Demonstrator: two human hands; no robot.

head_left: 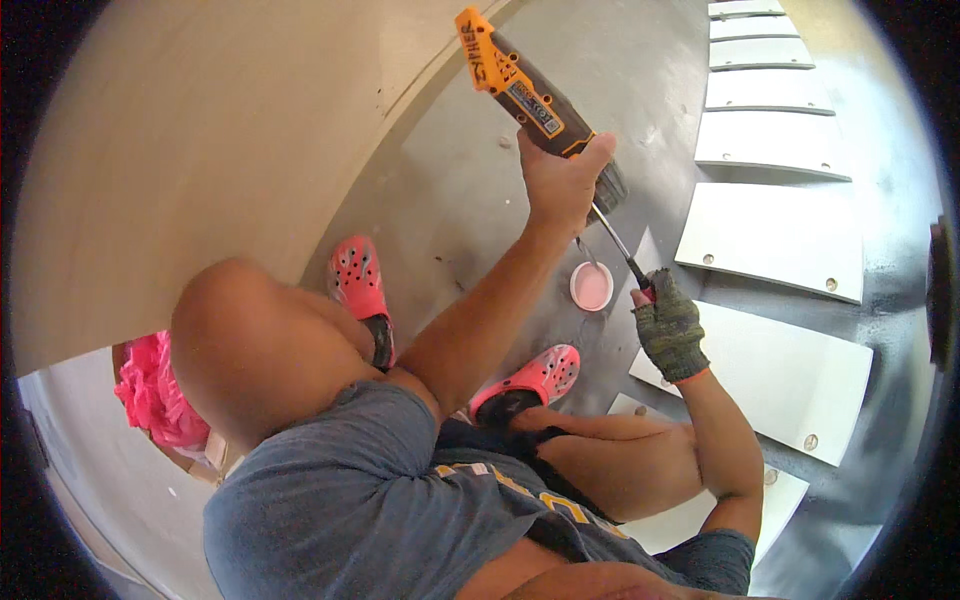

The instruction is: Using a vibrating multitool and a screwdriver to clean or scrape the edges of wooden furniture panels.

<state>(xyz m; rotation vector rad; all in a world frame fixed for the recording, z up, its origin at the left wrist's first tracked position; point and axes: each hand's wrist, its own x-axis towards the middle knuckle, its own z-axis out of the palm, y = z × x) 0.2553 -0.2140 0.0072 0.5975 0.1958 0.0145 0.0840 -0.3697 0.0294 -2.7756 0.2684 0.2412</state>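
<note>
My bare left hand [563,180] grips the dark body of an orange-and-black power tool [530,98], held up at an angle above the floor. Its far end is orange with handwritten marks. In my right hand [670,325], which wears a dark green knit glove, is a screwdriver [617,236] with a dark and red handle. The metal shaft points up and left, its tip end reaching the near end of the tool; whether it touches is hidden. Just below the tool sits a small round white tub [591,287] with pink contents.
Several white, slightly curved panels [770,235] with round holes or fasteners lie in a row along the right. My feet wear pink clogs [357,278] on the grey floor [440,200]. A pale wall or panel [200,150] rises at left, above a pink plastic bag [160,390].
</note>
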